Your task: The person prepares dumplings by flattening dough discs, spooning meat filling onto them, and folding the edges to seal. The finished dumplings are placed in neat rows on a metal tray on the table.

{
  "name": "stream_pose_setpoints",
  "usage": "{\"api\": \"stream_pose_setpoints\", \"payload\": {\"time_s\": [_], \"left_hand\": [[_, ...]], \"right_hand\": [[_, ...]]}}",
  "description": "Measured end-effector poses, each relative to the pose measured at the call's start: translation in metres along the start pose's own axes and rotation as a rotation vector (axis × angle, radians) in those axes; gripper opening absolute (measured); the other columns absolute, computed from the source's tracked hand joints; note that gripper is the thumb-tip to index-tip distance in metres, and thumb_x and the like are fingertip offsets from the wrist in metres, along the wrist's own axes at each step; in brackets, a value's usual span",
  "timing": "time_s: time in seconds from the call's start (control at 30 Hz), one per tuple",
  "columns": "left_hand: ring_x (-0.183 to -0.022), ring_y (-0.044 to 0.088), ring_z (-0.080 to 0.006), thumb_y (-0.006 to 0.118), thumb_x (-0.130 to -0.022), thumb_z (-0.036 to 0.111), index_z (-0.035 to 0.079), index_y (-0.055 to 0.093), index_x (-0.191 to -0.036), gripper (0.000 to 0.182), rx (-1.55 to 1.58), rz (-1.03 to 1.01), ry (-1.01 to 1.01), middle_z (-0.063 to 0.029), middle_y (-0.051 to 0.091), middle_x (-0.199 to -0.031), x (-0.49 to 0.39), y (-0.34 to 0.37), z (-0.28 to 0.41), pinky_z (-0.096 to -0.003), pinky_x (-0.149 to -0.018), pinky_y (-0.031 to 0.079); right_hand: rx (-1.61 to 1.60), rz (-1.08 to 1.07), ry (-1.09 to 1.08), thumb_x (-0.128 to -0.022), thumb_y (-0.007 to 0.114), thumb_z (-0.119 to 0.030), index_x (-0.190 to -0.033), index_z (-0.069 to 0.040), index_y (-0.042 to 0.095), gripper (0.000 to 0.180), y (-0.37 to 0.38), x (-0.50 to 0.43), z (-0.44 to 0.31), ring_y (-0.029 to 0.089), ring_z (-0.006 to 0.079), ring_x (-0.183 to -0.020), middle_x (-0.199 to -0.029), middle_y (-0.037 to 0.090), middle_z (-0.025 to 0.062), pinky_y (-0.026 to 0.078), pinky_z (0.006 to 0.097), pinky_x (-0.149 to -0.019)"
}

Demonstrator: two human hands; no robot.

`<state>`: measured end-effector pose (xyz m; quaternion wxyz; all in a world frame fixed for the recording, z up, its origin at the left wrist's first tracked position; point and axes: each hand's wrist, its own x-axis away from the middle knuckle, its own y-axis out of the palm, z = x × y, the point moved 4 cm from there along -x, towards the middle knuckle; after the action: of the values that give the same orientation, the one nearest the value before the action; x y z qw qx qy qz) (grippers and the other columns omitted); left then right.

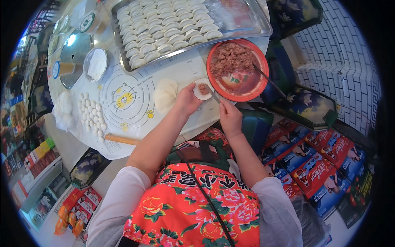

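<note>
A round dumpling wrapper point(198, 93) lies across the fingers of my left hand point(189, 99), with a dab of minced meat filling point(203, 89) in its middle. My right hand point(230, 116) grips a flat filling spatula point(213, 94), whose tip touches the meat. Just beyond is a red-rimmed bowl point(263, 81) of minced meat point(233, 57), with a dark utensil point(268, 78) leaning over its rim. Left of my left hand sits a stack of rolled wrappers point(165, 94) on the printed pastry mat point(139, 122).
A metal tray point(182, 49) holds rows of folded dumplings point(166, 23) at the back. To the left are small dough pieces point(93, 112), a wooden rolling pin point(122, 139), a bowl of flour point(95, 65) and a plastic bag point(63, 111). Chairs point(304, 105) and stacked cartons point(318, 173) stand at right.
</note>
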<state>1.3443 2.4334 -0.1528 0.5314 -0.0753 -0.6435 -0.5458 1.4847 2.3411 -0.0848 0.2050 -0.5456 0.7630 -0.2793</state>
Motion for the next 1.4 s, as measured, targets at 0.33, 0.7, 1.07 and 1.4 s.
{"api": "stream_pose_setpoints", "payload": {"time_s": [0.33, 0.7, 1.07, 1.4], "left_hand": [[-0.118, 0.057, -0.0295, 0.029, -0.103, 0.02, -0.003, 0.045, -0.133, 0.04, -0.285, -0.101, -0.017, -0.0167, 0.057, -0.128, 0.027, 0.012, 0.023, -0.0453, -0.099, 0.048], [-0.117, 0.058, -0.0295, 0.037, -0.101, 0.016, -0.006, 0.045, -0.128, 0.035, -0.121, -0.061, 0.037, -0.0181, 0.057, -0.127, 0.049, 0.03, 0.032, -0.0442, -0.101, 0.048], [-0.113, 0.058, -0.0212, 0.04, -0.101, 0.02, -0.002, 0.044, -0.137, 0.042, -0.262, -0.301, 0.16, -0.0138, 0.055, -0.128, 0.164, 0.081, 0.046, -0.0419, -0.099, 0.049], [-0.118, 0.055, -0.0175, 0.056, -0.094, -0.002, 0.0, 0.044, -0.14, 0.048, -0.709, -0.46, 0.73, -0.0143, 0.053, -0.135, 0.263, 0.103, 0.049, -0.0341, -0.095, 0.052]], "right_hand": [[-0.166, -0.138, 0.125, -0.086, 0.065, -0.017, -0.098, -0.006, 0.071, 0.017, -0.005, -0.023, 0.008, 0.067, 0.0302, -0.072, -0.079, 0.068, 0.0145, 0.052, 0.0386, -0.066], [0.534, 0.08, -0.205, -0.079, 0.068, -0.01, -0.119, -0.012, 0.062, 0.041, -0.013, -0.027, -0.006, 0.055, 0.0296, -0.102, -0.109, 0.056, 0.007, 0.044, 0.0431, -0.087], [-0.046, 0.148, -0.7, -0.071, 0.075, -0.007, -0.089, -0.011, 0.064, 0.022, -0.051, -0.024, -0.139, 0.056, 0.0265, -0.091, -0.094, 0.058, 0.0036, 0.043, 0.0395, -0.08], [-0.281, 0.222, -0.566, -0.071, 0.076, -0.003, -0.084, -0.007, 0.064, 0.018, -0.086, -0.013, -0.224, 0.055, 0.0263, -0.082, -0.086, 0.06, 0.0059, 0.042, 0.0375, -0.072]]}}
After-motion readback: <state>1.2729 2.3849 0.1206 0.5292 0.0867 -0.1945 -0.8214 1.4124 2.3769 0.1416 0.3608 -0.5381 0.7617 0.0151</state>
